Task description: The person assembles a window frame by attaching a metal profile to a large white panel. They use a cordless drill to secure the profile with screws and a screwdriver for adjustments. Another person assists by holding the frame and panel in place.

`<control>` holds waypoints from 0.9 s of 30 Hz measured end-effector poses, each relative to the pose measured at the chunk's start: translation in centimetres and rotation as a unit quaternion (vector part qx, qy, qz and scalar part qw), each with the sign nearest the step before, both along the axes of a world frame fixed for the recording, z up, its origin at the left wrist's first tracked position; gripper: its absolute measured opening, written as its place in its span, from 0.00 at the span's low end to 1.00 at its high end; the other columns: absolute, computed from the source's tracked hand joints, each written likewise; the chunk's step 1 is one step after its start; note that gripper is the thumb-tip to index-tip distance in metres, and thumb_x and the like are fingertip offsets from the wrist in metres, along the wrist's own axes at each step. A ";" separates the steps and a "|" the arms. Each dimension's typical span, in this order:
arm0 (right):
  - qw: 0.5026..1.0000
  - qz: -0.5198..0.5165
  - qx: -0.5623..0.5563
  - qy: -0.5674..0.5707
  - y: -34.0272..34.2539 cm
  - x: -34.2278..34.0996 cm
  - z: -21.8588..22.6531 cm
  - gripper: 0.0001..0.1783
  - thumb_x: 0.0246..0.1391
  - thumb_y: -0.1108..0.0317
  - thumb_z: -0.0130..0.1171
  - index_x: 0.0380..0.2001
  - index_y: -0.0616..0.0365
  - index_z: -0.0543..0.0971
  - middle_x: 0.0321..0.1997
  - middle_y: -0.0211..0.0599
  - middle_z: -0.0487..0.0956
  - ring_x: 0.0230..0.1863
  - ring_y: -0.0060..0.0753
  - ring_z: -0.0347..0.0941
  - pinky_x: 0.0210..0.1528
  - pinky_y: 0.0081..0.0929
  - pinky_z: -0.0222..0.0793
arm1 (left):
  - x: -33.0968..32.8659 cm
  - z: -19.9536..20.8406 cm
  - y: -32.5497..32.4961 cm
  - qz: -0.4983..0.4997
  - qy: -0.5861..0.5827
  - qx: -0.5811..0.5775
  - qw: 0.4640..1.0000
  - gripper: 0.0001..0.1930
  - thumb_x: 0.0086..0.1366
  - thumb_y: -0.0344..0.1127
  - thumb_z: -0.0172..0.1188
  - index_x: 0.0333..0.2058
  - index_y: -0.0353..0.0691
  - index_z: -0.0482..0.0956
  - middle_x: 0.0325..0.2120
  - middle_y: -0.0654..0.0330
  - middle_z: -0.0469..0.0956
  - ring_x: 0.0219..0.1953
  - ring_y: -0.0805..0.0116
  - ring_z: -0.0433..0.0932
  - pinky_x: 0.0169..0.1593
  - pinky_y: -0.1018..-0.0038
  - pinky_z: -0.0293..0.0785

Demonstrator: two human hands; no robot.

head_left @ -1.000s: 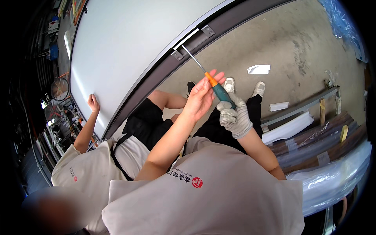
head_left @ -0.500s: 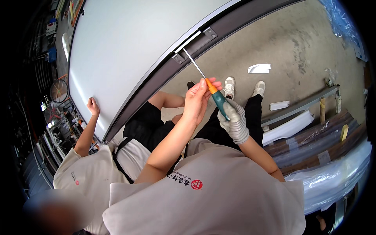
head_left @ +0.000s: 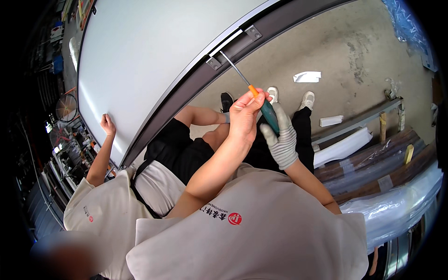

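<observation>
A screwdriver (head_left: 269, 115) with a green and orange handle slants up and left. Its shaft tip reaches the dark frame edge (head_left: 186, 100) of a large pale panel (head_left: 135, 56), between two small metal brackets (head_left: 213, 63) beside a white strip. My bare left hand (head_left: 243, 116) is closed round the front of the handle. Around the handle's rear end is my right hand (head_left: 283, 142) in a grey striped glove, its fingers stretched and thumb apart. Whether the glove still touches the handle is hard to tell.
On my left a co-worker (head_left: 112, 205) rests a fist on the panel. White scraps (head_left: 307, 77) lie on the concrete floor. To the right are a metal rail (head_left: 361, 123), wrapped brown lengths (head_left: 364, 172) and plastic-covered stock (head_left: 396, 210). Blue plastic film (head_left: 406, 25) lies far right.
My right hand's fingers have loosened from the handle and spread. My left hand has shifted slightly right and its grip now covers more of the handle. The screwdriver tip stays at the frame.
</observation>
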State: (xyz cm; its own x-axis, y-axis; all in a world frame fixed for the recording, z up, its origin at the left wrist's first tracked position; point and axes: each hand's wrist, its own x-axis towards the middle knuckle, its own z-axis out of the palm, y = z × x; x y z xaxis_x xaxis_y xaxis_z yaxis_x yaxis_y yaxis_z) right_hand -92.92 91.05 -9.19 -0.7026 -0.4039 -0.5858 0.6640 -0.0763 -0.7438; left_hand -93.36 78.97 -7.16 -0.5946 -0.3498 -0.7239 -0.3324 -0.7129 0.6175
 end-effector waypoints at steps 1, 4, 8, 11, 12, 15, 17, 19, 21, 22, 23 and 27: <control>0.996 0.009 0.045 0.079 0.0 0.1 0.0 0.25 0.56 0.58 0.53 0.54 0.60 0.68 0.26 0.28 0.72 0.22 0.17 0.62 0.25 0.15 0.61 | -0.2 0.3 0.5 0.001 -0.005 -0.020 1.000 0.08 0.60 0.29 0.58 0.38 0.36 0.76 0.34 0.58 0.77 0.39 0.65 0.76 0.47 0.74 0.69; 0.957 -0.025 -0.138 -0.252 0.3 0.1 1.3 0.21 0.59 0.53 0.48 0.47 0.57 0.73 0.16 0.25 0.66 0.10 0.15 0.55 0.11 0.14 0.53 | 0.9 0.6 -0.1 -0.048 -0.019 -0.039 0.998 0.11 0.64 0.35 0.55 0.42 0.35 0.75 0.38 0.55 0.77 0.41 0.64 0.76 0.48 0.72 0.70; 0.610 -0.071 -0.484 -0.623 0.4 -0.5 0.3 0.26 0.60 0.48 0.40 0.45 0.59 0.72 0.11 0.20 0.55 0.05 0.13 0.46 0.06 0.13 0.44 | 1.5 1.2 -1.8 -0.088 0.063 0.138 0.984 0.20 0.68 0.42 0.45 0.51 0.32 0.67 0.45 0.50 0.74 0.46 0.59 0.74 0.49 0.68 0.70; 0.562 -0.056 -0.529 -0.634 0.0 0.3 -0.5 0.28 0.60 0.48 0.39 0.48 0.63 0.71 0.10 0.20 0.54 0.06 0.14 0.44 0.07 0.15 0.43 | 1.9 0.1 -2.7 -0.123 0.103 0.171 0.972 0.19 0.68 0.43 0.44 0.48 0.32 0.68 0.41 0.51 0.76 0.46 0.58 0.74 0.50 0.67 0.69; 0.589 -0.035 -0.514 -0.622 0.2 -0.1 -1.6 0.28 0.60 0.47 0.39 0.45 0.62 0.73 0.11 0.21 0.58 0.06 0.14 0.47 0.07 0.15 0.45 | 1.7 -0.3 -2.6 -0.137 0.106 0.130 0.976 0.18 0.68 0.42 0.45 0.45 0.32 0.70 0.38 0.52 0.77 0.45 0.59 0.75 0.50 0.67 0.69; 0.949 -0.008 -0.104 -0.296 0.1 -1.3 -0.1 0.24 0.59 0.48 0.44 0.40 0.61 0.73 0.17 0.31 0.71 0.08 0.18 0.58 0.10 0.15 0.52 | 0.8 -0.7 -1.8 -0.140 0.048 0.030 0.989 0.15 0.67 0.42 0.48 0.38 0.34 0.73 0.33 0.55 0.77 0.41 0.61 0.76 0.48 0.69 0.69; 0.991 -0.012 0.074 0.108 0.0 -0.7 0.5 0.19 0.57 0.54 0.50 0.42 0.59 0.71 0.26 0.32 0.73 0.19 0.17 0.66 0.18 0.15 0.59 | -0.4 0.3 -0.7 -0.111 0.023 0.017 0.993 0.14 0.66 0.42 0.49 0.37 0.34 0.74 0.31 0.57 0.78 0.39 0.62 0.77 0.47 0.70 0.68; 0.884 -0.004 0.221 0.413 0.0 -0.1 -0.2 0.20 0.54 0.57 0.55 0.44 0.60 0.70 0.29 0.28 0.71 0.25 0.15 0.66 0.25 0.15 0.63 | -0.6 0.5 0.1 -0.090 0.003 -0.008 0.996 0.14 0.66 0.42 0.50 0.37 0.36 0.74 0.31 0.57 0.78 0.37 0.65 0.77 0.46 0.72 0.67; 0.996 -0.020 -0.004 0.090 0.1 1.7 -0.9 0.20 0.55 0.59 0.54 0.48 0.58 0.68 0.29 0.29 0.70 0.24 0.17 0.64 0.25 0.16 0.62 | 0.3 0.3 0.1 -0.097 -0.020 -0.047 0.994 0.15 0.66 0.43 0.50 0.38 0.36 0.74 0.33 0.56 0.78 0.39 0.67 0.76 0.47 0.73 0.67; 0.989 -0.030 -0.119 -0.079 0.1 1.9 -0.6 0.21 0.55 0.60 0.54 0.49 0.57 0.67 0.29 0.29 0.69 0.24 0.18 0.63 0.25 0.17 0.61 | 0.5 0.1 -0.1 -0.104 -0.030 -0.068 0.992 0.15 0.66 0.44 0.49 0.38 0.36 0.74 0.34 0.56 0.79 0.40 0.68 0.76 0.47 0.73 0.66; 0.967 -0.009 -0.175 -0.183 0.1 2.2 0.3 0.17 0.56 0.62 0.53 0.46 0.57 0.68 0.29 0.28 0.68 0.22 0.17 0.63 0.25 0.16 0.60 | 0.9 0.1 -1.0 -0.129 0.003 -0.069 0.989 0.20 0.67 0.47 0.47 0.43 0.34 0.73 0.39 0.53 0.78 0.44 0.70 0.73 0.48 0.74 0.65; 0.920 0.059 -0.306 -0.237 -1.8 1.0 5.9 0.15 0.58 0.57 0.51 0.42 0.56 0.71 0.21 0.28 0.71 0.16 0.17 0.63 0.16 0.15 0.55 | 0.3 4.4 -3.1 -0.106 0.118 0.091 0.983 0.28 0.69 0.50 0.39 0.54 0.29 0.61 0.45 0.45 0.74 0.53 0.53 0.69 0.62 0.65 0.55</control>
State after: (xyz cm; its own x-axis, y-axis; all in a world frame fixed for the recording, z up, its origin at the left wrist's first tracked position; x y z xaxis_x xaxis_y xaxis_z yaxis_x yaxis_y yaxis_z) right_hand -91.95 89.22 -3.31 -0.3573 -0.8168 -0.4530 0.9331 -0.2910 -0.2112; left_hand -93.07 75.84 -2.73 -0.7995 -0.0783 -0.5955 -0.3471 -0.7489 0.5645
